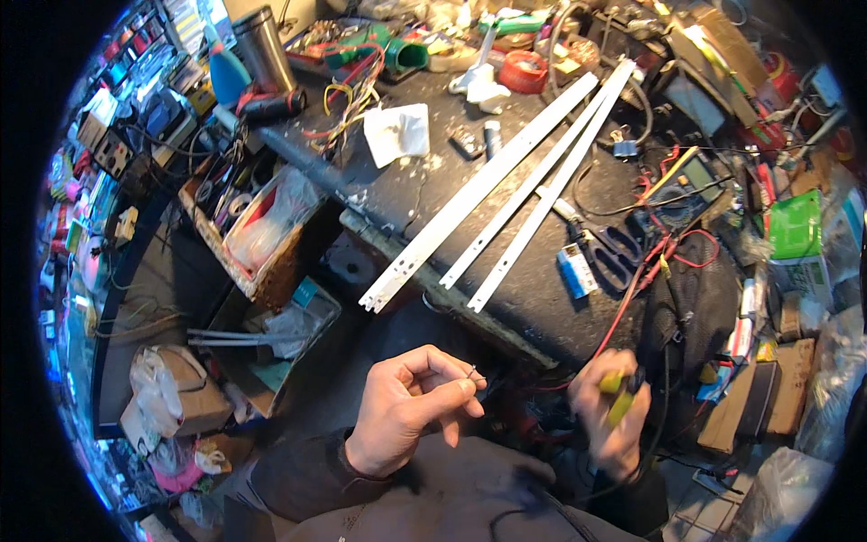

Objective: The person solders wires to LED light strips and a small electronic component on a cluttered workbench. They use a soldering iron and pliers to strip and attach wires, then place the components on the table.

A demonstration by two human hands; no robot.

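Observation:
My left hand (406, 406), in front of my body below the table edge, pinches something small, dark and thin between thumb and forefinger. Its kind is too small to make out. To its right my right hand (607, 425), blurred by motion, is closed round a tool with yellow handles (618, 397) that looks like a pair of pliers. A thin red wire (621, 312) runs from the tabletop down to beside the right hand. Beyond both hands, long white strips (492, 185) with small holes at their near ends lie slanted across the dark table, two overhanging its front edge.
Scissors (616, 257) with dark handles lie beside a small blue-and-white box (576, 271) on the table's right. A white paper (397, 134), a red tape roll (524, 70) and a steel tumbler (265, 50) stand farther back. An open drawer (262, 294) juts out at left.

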